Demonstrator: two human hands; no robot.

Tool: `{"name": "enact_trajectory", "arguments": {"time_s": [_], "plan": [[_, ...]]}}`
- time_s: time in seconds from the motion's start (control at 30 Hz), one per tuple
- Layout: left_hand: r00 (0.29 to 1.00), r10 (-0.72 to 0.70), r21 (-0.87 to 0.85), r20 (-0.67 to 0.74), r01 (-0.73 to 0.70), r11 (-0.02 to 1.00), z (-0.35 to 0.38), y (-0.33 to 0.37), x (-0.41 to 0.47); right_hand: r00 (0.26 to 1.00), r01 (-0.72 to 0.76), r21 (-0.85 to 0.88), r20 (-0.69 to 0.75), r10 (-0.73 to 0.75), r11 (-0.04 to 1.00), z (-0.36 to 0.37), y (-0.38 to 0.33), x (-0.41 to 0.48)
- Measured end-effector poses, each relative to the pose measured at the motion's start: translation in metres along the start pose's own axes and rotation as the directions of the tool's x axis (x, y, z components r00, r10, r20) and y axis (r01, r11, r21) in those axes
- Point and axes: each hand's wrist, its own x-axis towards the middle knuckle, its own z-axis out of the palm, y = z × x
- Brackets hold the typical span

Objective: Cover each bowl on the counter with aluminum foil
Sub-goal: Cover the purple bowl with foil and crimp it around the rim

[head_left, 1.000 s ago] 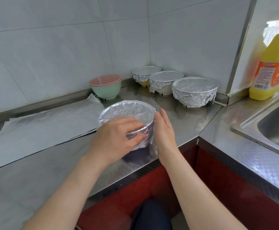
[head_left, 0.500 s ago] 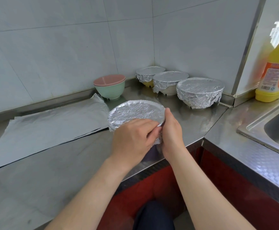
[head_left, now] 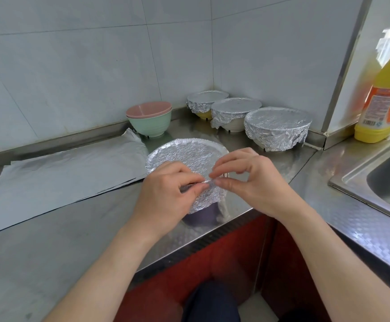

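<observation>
Left hand [head_left: 166, 194], right hand [head_left: 254, 182] both pinched foil [head_left: 184, 154] at bowl [head_left: 203, 216] rim. Likely risk: hard tug tearing foil, or tipping bowl off counter [head_left: 73, 228] edge.

A second ago the right hand [head_left: 254, 182] lay flat against the right side of the purple bowl [head_left: 203, 214], fingers straight. It has since swung round to the near rim, and its thumb and forefinger now pinch a fold of the foil [head_left: 184, 154]. The left hand [head_left: 166, 194], which had cupped the near-left side, has drawn in, and its fingertips now pinch the same fold, meeting those of the right.
</observation>
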Motion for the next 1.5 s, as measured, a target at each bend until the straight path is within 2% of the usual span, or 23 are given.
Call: {"name": "enact_trajectory", "arguments": {"time_s": [0.2, 0.33, 0.43, 0.5, 0.53, 0.57, 0.6, 0.63, 0.67, 0.73, 0.8, 0.87, 0.9, 0.97, 1.1, 1.2, 1.3, 1.5], "plan": [[0.999, -0.003, -0.047, 0.036, 0.004, 0.999, -0.001, 0.000, 0.002, 0.984, 0.166, -0.210, -0.026, -0.175, 0.963, 0.009, 0.005, 0.008], [0.999, 0.025, -0.003, 0.024, -0.025, 1.000, -0.011, -0.004, 0.001, 0.987, 0.153, -0.230, -0.018, -0.162, 0.961, 0.009, 0.007, 0.009], [0.994, 0.100, 0.034, 0.039, -0.101, 0.994, -0.010, -0.007, 0.001, 0.993, 0.113, -0.161, -0.024, -0.119, 0.980, 0.010, 0.009, 0.006], [0.990, 0.130, 0.048, 0.053, -0.133, 0.990, -0.008, -0.009, 0.003, 0.998, -0.029, 0.038, -0.048, 0.031, 0.999, 0.010, 0.011, 0.001], [0.990, 0.135, 0.060, 0.049, -0.138, 0.989, -0.009, -0.010, 0.004, 0.984, -0.132, 0.210, -0.091, 0.153, 0.969, 0.010, 0.012, -0.001], [0.992, 0.116, 0.067, 0.039, -0.119, 0.991, -0.011, -0.011, 0.006, 0.939, -0.234, 0.407, -0.142, 0.314, 0.883, 0.012, 0.013, -0.002], [0.997, 0.069, 0.063, 0.020, -0.070, 0.996, -0.014, -0.014, 0.010, 0.857, -0.318, 0.585, -0.160, 0.490, 0.747, 0.015, 0.013, -0.001], [1.000, -0.006, 0.053, -0.003, 0.006, 0.999, -0.017, -0.018, 0.017, 0.765, -0.394, 0.691, -0.118, 0.633, 0.606, 0.019, 0.014, 0.002], [0.995, -0.095, 0.044, -0.007, 0.096, 0.994, -0.020, -0.024, 0.025, 0.703, -0.444, 0.741, -0.061, 0.709, 0.504, 0.024, 0.016, 0.006], [0.952, -0.297, 0.072, 0.075, 0.292, 0.954, -0.023, -0.041, 0.042, 0.673, -0.490, 0.761, 0.020, 0.739, 0.425, 0.035, 0.015, 0.016], [0.862, -0.454, 0.069, 0.228, 0.450, 0.890, -0.023, -0.053, 0.053, 0.684, -0.504, 0.752, 0.046, 0.728, 0.426, 0.044, 0.011, 0.025], [0.789, -0.517, -0.079, 0.333, 0.569, 0.818, -0.017, -0.061, 0.055, 0.703, -0.497, 0.747, 0.048, 0.710, 0.441, 0.050, 0.006, 0.032], [0.781, -0.521, -0.137, 0.344, 0.590, 0.796, -0.015, -0.060, 0.054, 0.703, -0.493, 0.742, 0.034, 0.710, 0.453, 0.052, 0.003, 0.035], [0.800, -0.508, -0.199, 0.319, 0.580, 0.790, -0.011, -0.060, 0.053, 0.704, -0.488, 0.718, -0.013, 0.710, 0.497, 0.056, 0.004, 0.037], [0.804, -0.518, -0.212, 0.293, 0.583, 0.785, -0.006, -0.058, 0.052, 0.671, -0.458, 0.748, -0.063, 0.739, 0.480, 0.062, 0.002, 0.037], [0.799, -0.524, -0.210, 0.295, 0.589, 0.780, -0.006, -0.062, 0.051, 0.644, -0.506, 0.739, -0.022, 0.765, 0.446, 0.055, -0.001, 0.037], [0.775, -0.543, -0.127, 0.325, 0.604, 0.787, -0.013, -0.066, 0.058, 0.645, -0.545, 0.731, 0.054, 0.762, 0.410, 0.046, 0.003, 0.039], [0.829, -0.498, 0.090, 0.256, 0.493, 0.866, -0.015, -0.064, 0.095, 0.685, -0.587, 0.577, -0.019, 0.728, 0.567, 0.025, 0.010, 0.066]]}}
